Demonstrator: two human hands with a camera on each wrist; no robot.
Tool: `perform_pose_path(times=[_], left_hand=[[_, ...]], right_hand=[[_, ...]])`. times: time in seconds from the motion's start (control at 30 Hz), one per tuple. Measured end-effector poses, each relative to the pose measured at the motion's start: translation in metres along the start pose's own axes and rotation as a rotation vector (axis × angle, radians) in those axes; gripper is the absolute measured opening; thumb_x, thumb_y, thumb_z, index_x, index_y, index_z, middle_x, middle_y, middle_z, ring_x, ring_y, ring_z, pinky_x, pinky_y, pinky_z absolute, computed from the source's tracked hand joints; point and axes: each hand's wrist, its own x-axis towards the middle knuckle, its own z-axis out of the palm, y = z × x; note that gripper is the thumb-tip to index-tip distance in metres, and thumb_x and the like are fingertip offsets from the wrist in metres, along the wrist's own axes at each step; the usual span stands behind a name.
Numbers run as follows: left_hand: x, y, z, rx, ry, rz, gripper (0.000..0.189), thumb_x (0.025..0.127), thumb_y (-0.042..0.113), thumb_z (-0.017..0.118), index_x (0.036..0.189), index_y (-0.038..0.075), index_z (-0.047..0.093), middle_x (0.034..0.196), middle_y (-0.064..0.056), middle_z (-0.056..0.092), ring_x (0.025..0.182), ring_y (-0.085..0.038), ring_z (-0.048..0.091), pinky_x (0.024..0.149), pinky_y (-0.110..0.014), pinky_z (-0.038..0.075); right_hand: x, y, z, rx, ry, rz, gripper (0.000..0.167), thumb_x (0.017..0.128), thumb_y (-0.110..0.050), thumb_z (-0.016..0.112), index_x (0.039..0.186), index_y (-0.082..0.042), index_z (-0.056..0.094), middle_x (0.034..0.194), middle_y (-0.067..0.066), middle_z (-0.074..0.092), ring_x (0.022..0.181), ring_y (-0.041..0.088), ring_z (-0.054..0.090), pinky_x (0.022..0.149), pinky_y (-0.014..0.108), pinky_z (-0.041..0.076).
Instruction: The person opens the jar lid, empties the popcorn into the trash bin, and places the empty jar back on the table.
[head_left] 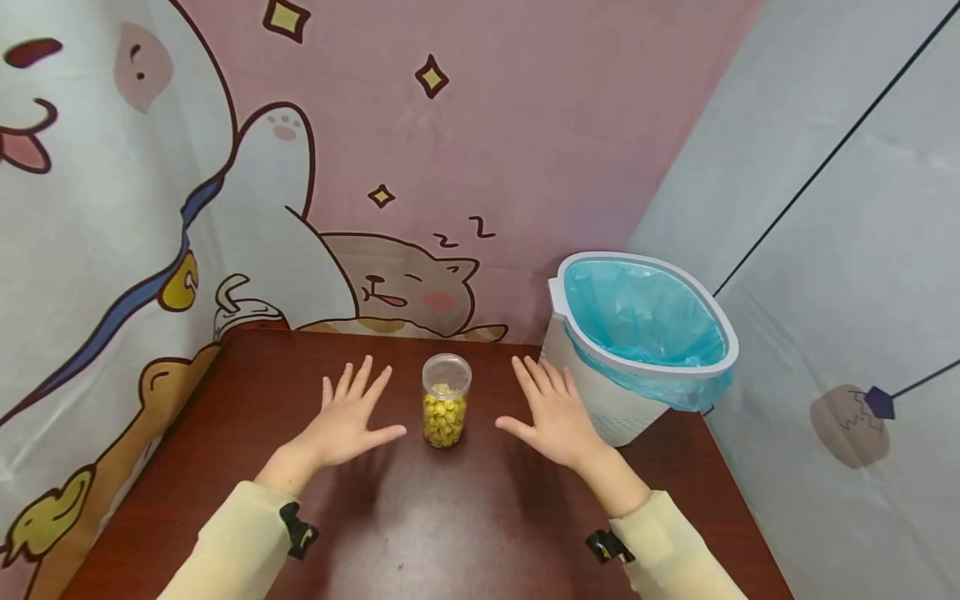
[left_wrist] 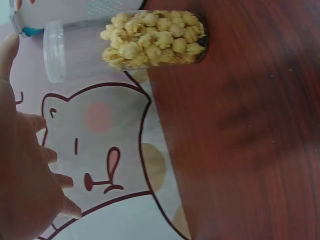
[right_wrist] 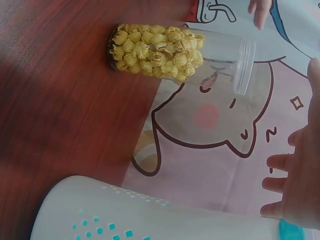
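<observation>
A clear plastic jar (head_left: 444,412) with a clear lid stands upright on the table, a bit more than half full of yellow popcorn (left_wrist: 155,40). To its left my left hand (head_left: 341,425) hovers over the table, fingers spread and thumb pointing at the jar. On the other side my right hand (head_left: 551,417) mirrors it, also with spread fingers. Neither hand touches the jar. In the right wrist view the jar (right_wrist: 220,50) shows its lid and the popcorn settled at its base.
A white trash bin (head_left: 615,417) lined with a blue bag (head_left: 637,308) stands at the table's back right, close behind my right hand. The dark red-brown table (head_left: 225,467) meets a cartoon-printed cloth (head_left: 525,167) at the back and sides.
</observation>
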Motion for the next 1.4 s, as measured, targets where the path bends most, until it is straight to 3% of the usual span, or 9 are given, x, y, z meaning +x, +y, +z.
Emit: perform_pose_path(times=[0.2,0.53,0.9,1.07,1.2,1.4], left_hand=[[0.009,-0.007,0.012,-0.07,-0.003,-0.018,0.095,0.08,0.06,0.06,0.149,0.01,0.021,0.155,-0.023,0.005,0.139,-0.051,0.003,0.103,-0.072,0.0],[0.031,-0.012,0.044,-0.226,-0.02,-0.068,0.099,0.074,0.054,0.071,0.148,0.01,0.024,0.154,-0.025,0.012,0.139,-0.05,0.01,0.106,-0.069,0.009],[0.049,-0.001,0.075,-0.411,-0.043,-0.145,0.094,0.073,0.04,0.077,0.147,0.009,0.027,0.153,-0.026,0.013,0.137,-0.051,0.015,0.103,-0.066,0.026],[0.057,0.005,0.085,-0.48,-0.047,-0.163,0.094,0.072,0.036,0.079,0.146,0.007,0.028,0.153,-0.026,0.013,0.138,-0.051,0.014,0.104,-0.065,0.024],[0.064,0.007,0.093,-0.517,0.012,-0.163,0.088,0.073,0.035,0.079,0.141,0.004,0.033,0.148,-0.025,0.026,0.136,-0.044,0.025,0.105,-0.06,0.029],[0.071,0.008,0.101,-0.562,0.118,-0.159,0.076,0.071,0.031,0.081,0.13,0.003,0.043,0.128,-0.017,0.05,0.123,-0.034,0.045,0.101,-0.052,0.038]], right_hand=[[0.001,0.0,-0.002,0.015,-0.003,0.008,0.088,0.082,-0.06,0.056,0.149,-0.012,0.024,0.149,0.016,0.033,0.139,0.038,0.024,0.111,0.061,0.016],[-0.001,0.0,-0.001,0.02,0.031,0.006,0.086,0.081,-0.056,0.06,0.147,-0.012,0.028,0.147,0.017,0.037,0.136,0.04,0.028,0.108,0.063,0.019],[-0.005,0.0,-0.003,-0.004,0.015,0.009,0.085,0.082,-0.057,0.059,0.148,-0.012,0.027,0.148,0.016,0.036,0.137,0.038,0.027,0.109,0.062,0.019],[-0.005,0.001,-0.004,-0.016,0.064,-0.029,0.084,0.081,-0.056,0.06,0.146,-0.011,0.031,0.145,0.016,0.039,0.135,0.038,0.03,0.107,0.061,0.023],[-0.006,0.002,-0.004,-0.027,0.094,-0.054,0.084,0.081,-0.057,0.06,0.144,-0.009,0.034,0.143,0.016,0.041,0.134,0.038,0.032,0.106,0.061,0.024],[-0.006,0.003,-0.007,-0.02,0.044,-0.024,0.083,0.082,-0.058,0.057,0.146,-0.011,0.032,0.146,0.014,0.038,0.136,0.037,0.028,0.109,0.06,0.021]])
